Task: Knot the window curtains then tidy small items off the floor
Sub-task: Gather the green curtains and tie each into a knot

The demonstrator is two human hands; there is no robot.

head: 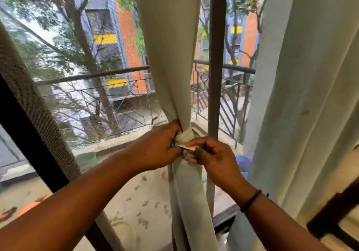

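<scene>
**Ana:** Left hand (155, 149) is clamped around the gathered curtain (171, 56) right at the wrap (186, 135), where a band of the same cloth circles the bunch. Right hand (210, 153) pinches the loose tail end (189, 147) between thumb and forefinger, just below that band.

**Ben:** So the knot's half made. How would you finish it?

**Ana:** Keep the left grip firm so the gather can't slip, then draw the tail through and down, snug, not yanked. Heavy cloth like that probably loosens if the band sits slack.

**Ben:** And the room?

**Ana:** The curtain hangs in front of a dark window frame post (216, 56), with a balcony railing (229, 87) and trees outside. A second curtain (303, 76) hangs unknotted at the right. Low down on the left lies something orange (29, 207), too blurred to name.
</scene>
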